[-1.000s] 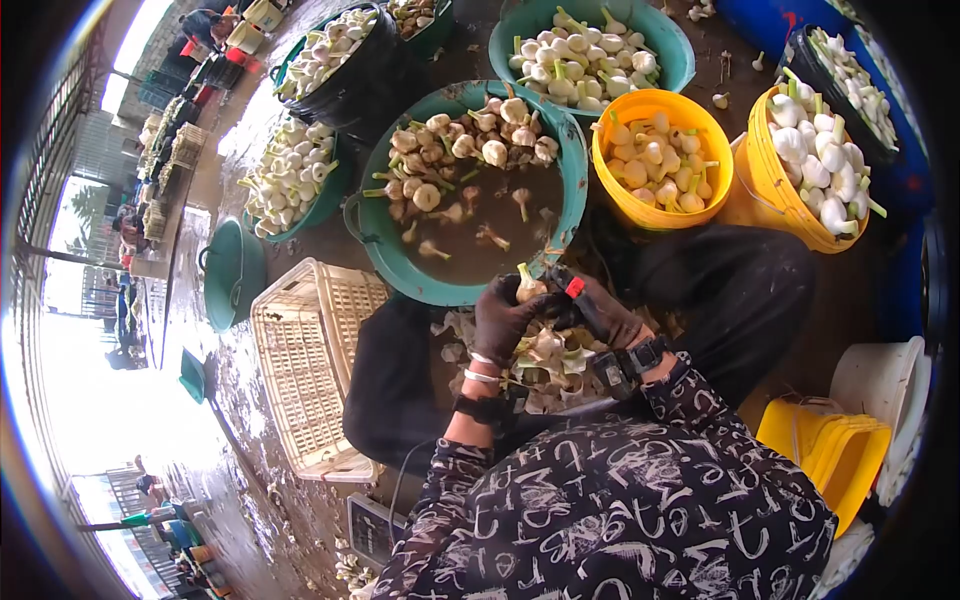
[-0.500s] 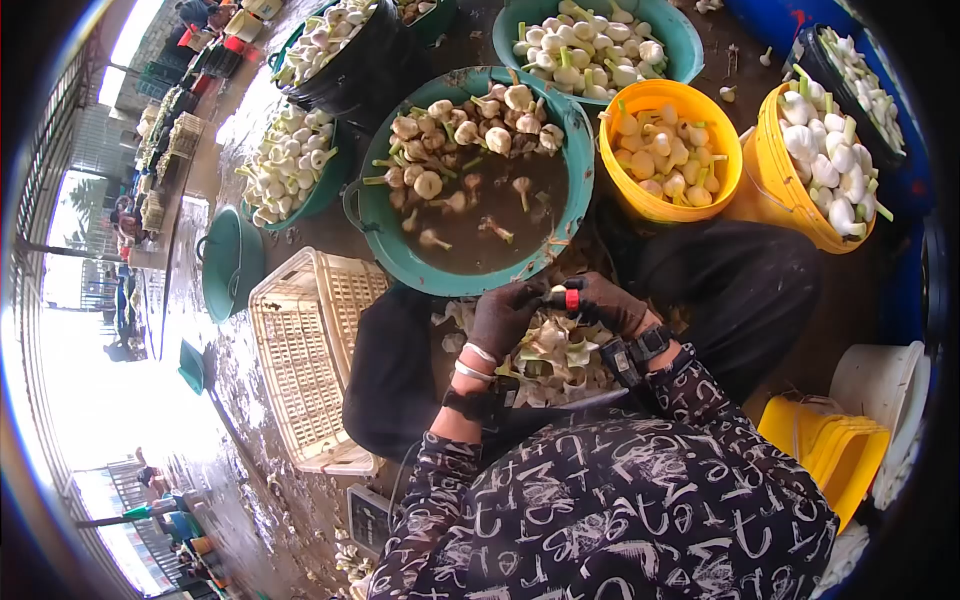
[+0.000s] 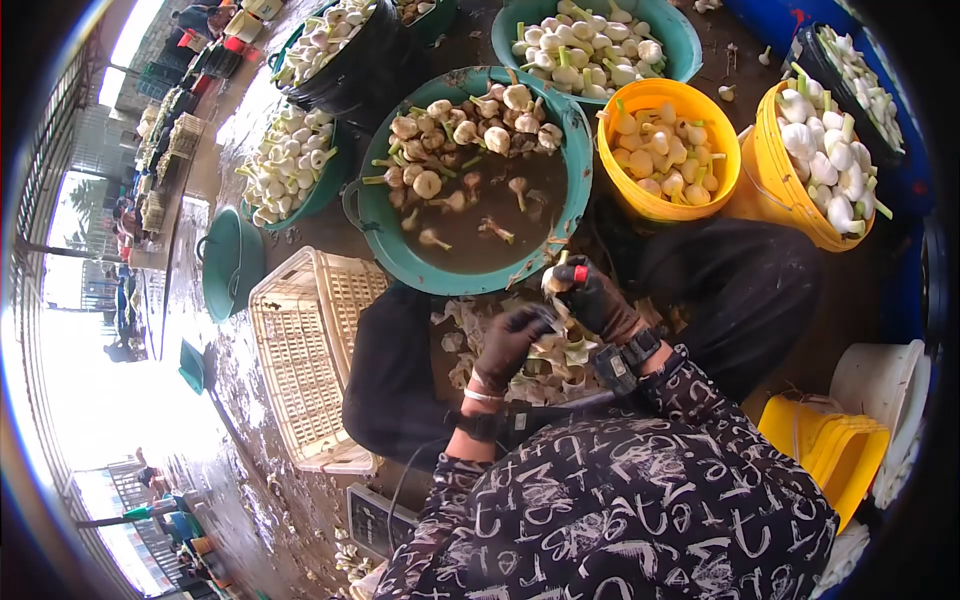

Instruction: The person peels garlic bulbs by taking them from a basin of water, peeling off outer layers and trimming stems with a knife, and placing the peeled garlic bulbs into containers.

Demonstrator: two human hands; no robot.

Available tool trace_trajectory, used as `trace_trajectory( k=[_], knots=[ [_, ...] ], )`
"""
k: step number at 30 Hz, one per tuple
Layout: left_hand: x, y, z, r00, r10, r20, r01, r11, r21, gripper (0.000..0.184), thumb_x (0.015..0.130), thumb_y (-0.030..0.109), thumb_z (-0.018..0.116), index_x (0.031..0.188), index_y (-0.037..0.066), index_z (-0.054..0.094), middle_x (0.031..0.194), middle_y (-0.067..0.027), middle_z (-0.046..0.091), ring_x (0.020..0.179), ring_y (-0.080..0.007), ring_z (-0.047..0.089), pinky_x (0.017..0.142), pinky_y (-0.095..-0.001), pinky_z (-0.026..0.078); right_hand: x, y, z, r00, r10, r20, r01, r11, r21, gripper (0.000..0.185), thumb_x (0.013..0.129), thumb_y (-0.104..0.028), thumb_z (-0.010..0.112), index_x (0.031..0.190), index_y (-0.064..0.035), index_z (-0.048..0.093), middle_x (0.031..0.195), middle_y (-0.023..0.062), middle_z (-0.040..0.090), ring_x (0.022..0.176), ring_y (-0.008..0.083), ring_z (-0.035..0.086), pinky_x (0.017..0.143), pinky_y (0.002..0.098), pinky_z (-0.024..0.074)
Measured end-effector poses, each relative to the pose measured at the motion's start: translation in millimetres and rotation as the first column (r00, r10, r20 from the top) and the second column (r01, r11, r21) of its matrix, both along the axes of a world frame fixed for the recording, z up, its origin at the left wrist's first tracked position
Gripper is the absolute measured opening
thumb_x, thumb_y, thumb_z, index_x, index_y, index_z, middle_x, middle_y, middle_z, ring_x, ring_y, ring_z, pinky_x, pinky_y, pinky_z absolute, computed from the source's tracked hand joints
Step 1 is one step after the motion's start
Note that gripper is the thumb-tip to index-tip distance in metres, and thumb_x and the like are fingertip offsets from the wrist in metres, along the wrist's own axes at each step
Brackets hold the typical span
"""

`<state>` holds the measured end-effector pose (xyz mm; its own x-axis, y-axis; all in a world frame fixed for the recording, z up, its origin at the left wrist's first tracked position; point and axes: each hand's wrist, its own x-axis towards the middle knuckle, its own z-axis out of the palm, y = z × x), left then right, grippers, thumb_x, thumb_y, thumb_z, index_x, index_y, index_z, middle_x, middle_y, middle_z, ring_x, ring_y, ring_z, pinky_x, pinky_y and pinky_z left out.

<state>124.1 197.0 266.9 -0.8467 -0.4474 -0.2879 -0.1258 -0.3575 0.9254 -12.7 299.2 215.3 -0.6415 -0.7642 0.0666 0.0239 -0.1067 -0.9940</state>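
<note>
My right hand (image 3: 598, 300), in a dark glove, is closed on a garlic bulb (image 3: 553, 282) and a small red-marked tool (image 3: 580, 273), just below the teal basin's rim. Down and left of it is my left hand (image 3: 512, 345), also gloved, fingers curled together at a pale strip of peel; whether they grip it is blurred. Beneath both hands lies a heap of peelings (image 3: 560, 365) between my legs. In the teal basin (image 3: 578, 190), unpeeled garlic (image 3: 427, 184) sits in brown water.
A yellow bucket (image 3: 735, 160) of garlic stands right of the basin, with another yellow bucket (image 3: 765, 180) beyond. A white crate (image 3: 300, 370) is by my left leg. Teal tubs of white garlic (image 3: 290, 170) stand behind. Stacked yellow containers (image 3: 830, 450) are at lower right. People are far left.
My left hand has moved down and left, away from the bulb. My right hand has turned slightly upward, and the bulb now shows at its fingertips.
</note>
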Motion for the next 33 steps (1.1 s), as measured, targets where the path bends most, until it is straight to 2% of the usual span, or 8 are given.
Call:
trace_trajectory(
  k=[3, 8, 13, 20, 22, 26, 28, 33],
  knots=[
    [1.8, 15.8, 36.1, 0.755, -0.572, 0.32, 0.643, 0.742, -0.191, 0.023, 0.077, 0.009, 0.07, 0.098, 0.004, 0.062, 0.083, -0.001, 0.064, 0.081, -0.0096, 0.058, 0.073, -0.0247, 0.047, -10.5, 0.0, 6.5, 0.836, 0.143, 0.53, -0.11, 0.99, -0.093, 0.011, 0.086, -0.014, 0.055, 0.086, -0.0036, 0.059, 0.083, 0.0017, 0.057, 0.071, 0.0087, 0.054, 0.063, 0.0223, 0.0458],
    [-15.9, 4.0, 10.9, 0.981, 0.175, 0.084, -0.107, 0.847, -0.52, 0.028, 0.077, 0.006, 0.07, 0.102, 0.0, 0.058, 0.088, -0.0033, 0.064, 0.078, -0.0101, 0.059, 0.071, -0.0252, 0.048, -7.0, 3.0, 27.0, 0.568, 0.113, 0.815, -0.142, 0.989, -0.039, 0.018, 0.083, -0.024, 0.06, 0.085, -0.0063, 0.059, 0.071, -0.0024, 0.054, 0.059, 0.0057, 0.049, 0.052, 0.0202, 0.0392],
    [-21.1, -16.1, -3.3, 0.989, 0.075, 0.13, -0.031, 0.95, -0.311, 0.012, 0.081, 0.009, 0.066, 0.088, 0.0, 0.062, 0.081, -0.0054, 0.065, 0.075, -0.0095, 0.057, 0.069, -0.025, 0.046, -5.0, 3.2, 26.5, 0.908, 0.37, 0.195, -0.375, 0.927, -0.011, 0.022, 0.084, -0.031, 0.059, 0.082, -0.009, 0.057, 0.07, -0.0012, 0.054, 0.058, 0.0067, 0.05, 0.05, 0.0191, 0.0377],
    [-9.9, 7.3, 26.7, 0.972, -0.192, 0.132, 0.233, 0.798, -0.556, 0.012, 0.082, 0.008, 0.064, 0.087, -0.002, 0.061, 0.074, -0.0039, 0.06, 0.069, -0.0077, 0.052, 0.065, -0.0236, 0.044, -10.5, -1.0, 19.4, 0.457, 0.11, 0.883, -0.165, 0.986, -0.037, 0.027, 0.09, -0.033, 0.049, 0.087, -0.008, 0.06, 0.071, 0.0002, 0.056, 0.057, 0.0084, 0.05, 0.05, 0.0224, 0.041],
    [1.6, 12.9, 35.3, 0.92, -0.34, 0.194, 0.38, 0.894, -0.236, 0.017, 0.08, 0.012, 0.067, 0.088, -0.002, 0.061, 0.078, -0.0039, 0.061, 0.073, -0.0082, 0.054, 0.068, -0.0245, 0.045, -9.7, -1.0, 15.9, 0.411, -0.019, 0.912, -0.062, 0.997, 0.049, 0.022, 0.088, -0.03, 0.053, 0.086, -0.0092, 0.06, 0.07, 0.0021, 0.057, 0.057, 0.0121, 0.053, 0.051, 0.025, 0.0437],
    [19.6, -2.7, 62.3, 0.86, -0.505, 0.075, 0.478, 0.847, 0.231, 0.021, 0.079, 0.014, 0.068, 0.091, -0.002, 0.061, 0.081, -0.0043, 0.062, 0.076, -0.0093, 0.056, 0.07, -0.0253, 0.046, -12.6, 1.7, -2.7, 0.624, -0.059, 0.779, -0.078, 0.987, 0.138, 0.037, 0.091, -0.044, 0.045, 0.08, -0.0109, 0.057, 0.062, 0.0003, 0.053, 0.047, 0.0124, 0.049, 0.044, 0.0233, 0.0395],
    [11.6, -9.4, 66.4, 0.906, -0.399, 0.145, 0.409, 0.911, -0.048, 0.025, 0.077, 0.015, 0.07, 0.094, -0.001, 0.061, 0.081, -0.0049, 0.064, 0.078, -0.0104, 0.058, 0.072, -0.0255, 0.047, -12.4, -3.1, 1.9, 0.429, -0.064, 0.901, -0.136, 0.982, 0.134, 0.039, 0.091, -0.045, 0.044, 0.079, -0.0104, 0.057, 0.06, -0.0002, 0.053, 0.046, 0.0124, 0.049, 0.044, 0.0228, 0.0387],
    [-18.8, -13.0, 21.8, 0.976, 0.089, 0.198, 0.032, 0.842, -0.539, 0.027, 0.081, 0.013, 0.067, 0.103, -0.002, 0.06, 0.092, -0.0075, 0.064, 0.082, -0.0109, 0.059, 0.075, -0.0258, 0.047, 0.5, -11.7, -16.9, 0.901, -0.102, 0.421, -0.008, 0.968, 0.251, 0.04, 0.091, -0.04, 0.046, 0.071, -0.0067, 0.056, 0.057, -0.0016, 0.049, 0.051, 0.0106, 0.048, 0.047, 0.0265, 0.0378]
  ],
)
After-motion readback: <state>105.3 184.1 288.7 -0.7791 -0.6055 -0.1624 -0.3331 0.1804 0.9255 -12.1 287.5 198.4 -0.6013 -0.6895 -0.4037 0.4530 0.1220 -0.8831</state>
